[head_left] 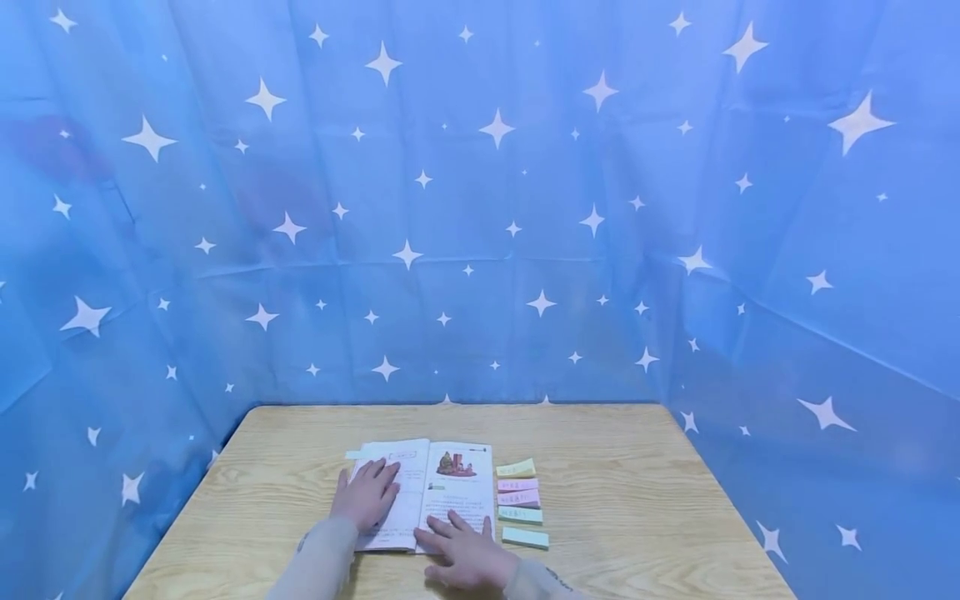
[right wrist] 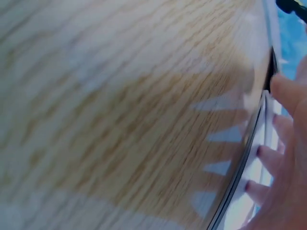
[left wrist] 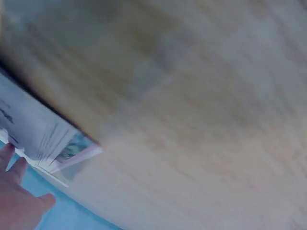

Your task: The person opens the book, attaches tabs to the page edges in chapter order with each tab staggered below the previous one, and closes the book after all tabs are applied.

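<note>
An open book [head_left: 457, 492] lies on the wooden table, with a coloured picture at the top of its right page. My left hand [head_left: 367, 496] rests on the left page, fingers spread and fairly straight. Over the lower part of the right page, near the book's bottom edge, lies my right hand [head_left: 465, 550] with its fingers spread. A pale sticky tab [head_left: 352, 455] sticks out from the book's upper left edge. In the right wrist view, the fingers [right wrist: 269, 160] of my right hand extend over the book's edge.
Right of the book lies a column of sticky-note pads: a yellow pad [head_left: 516, 468], two pink pads [head_left: 517, 485], and two green pads [head_left: 525, 538]. The wooden table [head_left: 637, 500] ends at a blue curtain [head_left: 480, 333] with white stars behind it.
</note>
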`<action>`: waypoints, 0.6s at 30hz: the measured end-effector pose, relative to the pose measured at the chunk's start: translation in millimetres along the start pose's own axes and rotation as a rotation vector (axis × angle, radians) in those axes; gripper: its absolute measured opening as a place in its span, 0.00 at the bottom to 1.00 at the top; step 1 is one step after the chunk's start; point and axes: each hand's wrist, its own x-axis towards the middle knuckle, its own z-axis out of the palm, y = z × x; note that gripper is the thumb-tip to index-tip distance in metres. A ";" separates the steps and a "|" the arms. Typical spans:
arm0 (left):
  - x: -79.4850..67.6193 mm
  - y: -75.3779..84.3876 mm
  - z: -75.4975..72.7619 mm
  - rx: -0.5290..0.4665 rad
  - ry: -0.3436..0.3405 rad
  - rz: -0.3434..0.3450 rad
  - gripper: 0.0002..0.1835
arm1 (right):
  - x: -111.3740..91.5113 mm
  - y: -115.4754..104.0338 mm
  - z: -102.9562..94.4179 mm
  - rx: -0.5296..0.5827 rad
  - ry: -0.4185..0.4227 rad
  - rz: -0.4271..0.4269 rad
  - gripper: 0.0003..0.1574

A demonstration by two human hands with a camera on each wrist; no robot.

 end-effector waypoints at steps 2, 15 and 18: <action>3.0 4.5 -4.7 0.003 0.025 0.010 0.24 | 0.3 1.7 -0.4 0.016 -0.015 0.002 0.36; 40.9 46.4 4.5 0.016 0.173 0.169 0.20 | -2.9 6.0 -1.3 0.024 -0.015 -0.024 0.43; 44.3 61.7 -1.1 -0.014 0.166 0.199 0.20 | -2.0 6.2 -1.9 0.020 -0.024 -0.044 0.43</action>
